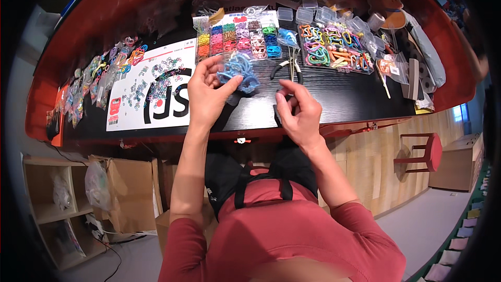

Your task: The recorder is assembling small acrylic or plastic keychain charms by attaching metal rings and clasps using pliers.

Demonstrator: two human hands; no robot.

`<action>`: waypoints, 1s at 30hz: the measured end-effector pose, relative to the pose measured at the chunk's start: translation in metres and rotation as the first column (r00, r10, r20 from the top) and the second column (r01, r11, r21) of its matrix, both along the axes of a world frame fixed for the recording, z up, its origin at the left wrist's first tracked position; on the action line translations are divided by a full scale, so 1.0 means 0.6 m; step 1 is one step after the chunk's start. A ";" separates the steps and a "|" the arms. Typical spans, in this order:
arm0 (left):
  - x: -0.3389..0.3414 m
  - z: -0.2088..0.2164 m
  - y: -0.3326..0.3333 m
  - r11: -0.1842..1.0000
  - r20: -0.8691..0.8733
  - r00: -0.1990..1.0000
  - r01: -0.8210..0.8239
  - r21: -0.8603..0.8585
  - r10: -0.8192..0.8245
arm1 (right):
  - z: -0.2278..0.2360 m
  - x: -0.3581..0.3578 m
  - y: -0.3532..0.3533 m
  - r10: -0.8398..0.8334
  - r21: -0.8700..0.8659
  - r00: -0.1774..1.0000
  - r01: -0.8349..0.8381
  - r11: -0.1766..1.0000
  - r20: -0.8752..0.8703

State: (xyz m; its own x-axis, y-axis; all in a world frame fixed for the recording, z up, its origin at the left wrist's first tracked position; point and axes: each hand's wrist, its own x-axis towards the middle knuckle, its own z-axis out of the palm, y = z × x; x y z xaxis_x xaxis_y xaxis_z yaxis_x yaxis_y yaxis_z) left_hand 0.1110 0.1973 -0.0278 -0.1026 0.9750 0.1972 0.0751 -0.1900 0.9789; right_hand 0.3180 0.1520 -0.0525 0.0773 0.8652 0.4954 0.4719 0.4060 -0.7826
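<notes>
Raised above the table, my left hand has its thumb and fingers closed on a clear bag of light blue loops or clasps. To its right is my right hand, fingers curled in and thumb close to the index finger. Whether anything small sits in that pinch cannot be made out. Just beyond the right hand lie black-handled pliers and slim metal tweezers. Behind the bag, a sorting box holds small plastic pieces grouped by colour.
A white sheet with scattered small rings lies at left, beside several bags of colourful pieces. At right sits a compartment box of bright shapes, with clear lids behind it. A red stool stands on the floor.
</notes>
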 end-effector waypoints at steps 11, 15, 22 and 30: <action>0.056 0.091 0.044 0.958 0.163 0.948 0.254 0.133 -0.274 | 0.110 0.029 0.152 0.419 -0.127 0.711 -0.577 0.807 -0.565; 0.048 0.114 0.086 0.967 0.246 0.937 0.255 0.003 -0.248 | 0.159 0.021 0.207 0.431 -0.051 0.730 -0.535 0.844 -0.531; 0.096 0.099 0.175 0.985 0.369 0.923 0.048 0.166 -0.107 | 0.133 0.044 0.254 0.386 0.006 0.664 -0.498 0.867 -0.640; 0.124 0.076 0.211 0.980 0.412 0.889 0.179 0.082 -0.197 | 0.096 0.075 0.291 0.186 -0.030 0.679 -0.293 0.956 -0.710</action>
